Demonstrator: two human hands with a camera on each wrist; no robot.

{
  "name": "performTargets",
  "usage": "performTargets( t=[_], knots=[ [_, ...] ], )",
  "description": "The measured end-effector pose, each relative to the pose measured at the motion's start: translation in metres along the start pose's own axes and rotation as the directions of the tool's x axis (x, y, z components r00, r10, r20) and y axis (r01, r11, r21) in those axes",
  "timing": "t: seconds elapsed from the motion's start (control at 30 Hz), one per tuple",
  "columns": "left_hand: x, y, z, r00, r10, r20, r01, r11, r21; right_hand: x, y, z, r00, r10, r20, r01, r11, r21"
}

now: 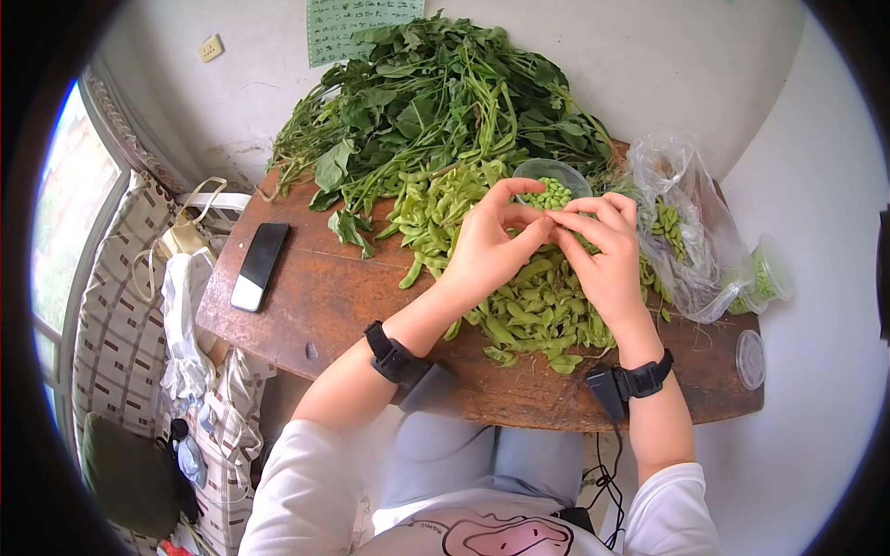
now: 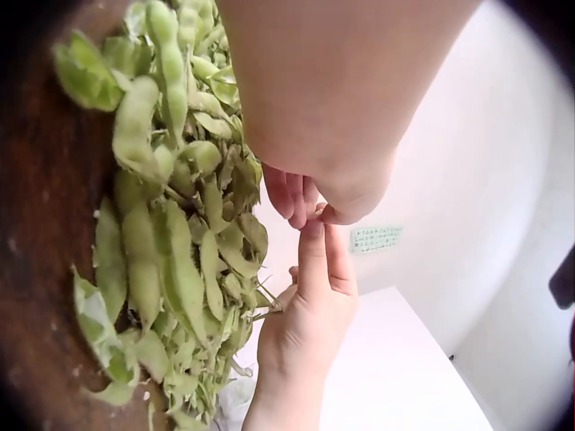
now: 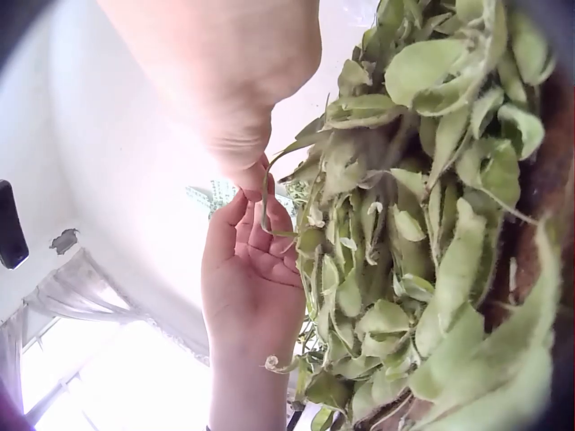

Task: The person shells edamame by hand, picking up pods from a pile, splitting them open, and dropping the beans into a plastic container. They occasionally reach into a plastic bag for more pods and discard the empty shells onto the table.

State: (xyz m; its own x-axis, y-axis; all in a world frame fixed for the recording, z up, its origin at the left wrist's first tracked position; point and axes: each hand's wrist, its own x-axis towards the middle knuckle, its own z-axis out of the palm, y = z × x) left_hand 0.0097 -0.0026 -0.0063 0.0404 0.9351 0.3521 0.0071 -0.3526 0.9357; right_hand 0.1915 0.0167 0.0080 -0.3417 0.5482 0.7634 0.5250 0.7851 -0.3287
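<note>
My left hand [image 1: 496, 232] and right hand [image 1: 603, 246] meet fingertip to fingertip over the heap of green bean pods [image 1: 538, 315]. Thumbs and forefingers pinch a small bean pod [image 2: 319, 214], mostly hidden behind the fingers. Just beyond the fingertips stands a clear plastic bowl [image 1: 561, 169] with shelled green beans [image 1: 554, 193] in it. In the left wrist view the right hand [image 2: 305, 328] comes up from below to the left one. The right wrist view shows the left palm [image 3: 252, 301] facing the camera, beside split and whole pods [image 3: 440, 269].
A big pile of leafy bean plants [image 1: 436, 102] covers the back of the wooden table [image 1: 324, 306]. At left lies a phone [image 1: 260, 267]. On the right are a clear plastic bag [image 1: 681, 232] with pods, a tub [image 1: 768, 273] of beans and a round lid [image 1: 751, 360].
</note>
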Motion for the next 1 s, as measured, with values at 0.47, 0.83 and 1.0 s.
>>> performTargets(
  t=[0.47,0.83,1.0],
  knots=[
    [0.004,0.006,-0.004,0.988,0.100,-0.116,-0.064,0.958,0.281,0.008,0.047,-0.017,0.961,0.270,-0.055,-0.270,0.963,0.002],
    [0.006,-0.009,-0.003,0.901,0.417,0.121,-0.414,0.741,0.529,0.004,0.031,-0.026,0.947,0.126,0.295,-0.169,0.977,0.126],
    [0.004,0.008,-0.009,0.890,0.452,-0.059,-0.331,0.731,0.596,0.006,0.030,-0.025,0.981,0.137,0.139,-0.172,0.944,0.283]
  ],
)
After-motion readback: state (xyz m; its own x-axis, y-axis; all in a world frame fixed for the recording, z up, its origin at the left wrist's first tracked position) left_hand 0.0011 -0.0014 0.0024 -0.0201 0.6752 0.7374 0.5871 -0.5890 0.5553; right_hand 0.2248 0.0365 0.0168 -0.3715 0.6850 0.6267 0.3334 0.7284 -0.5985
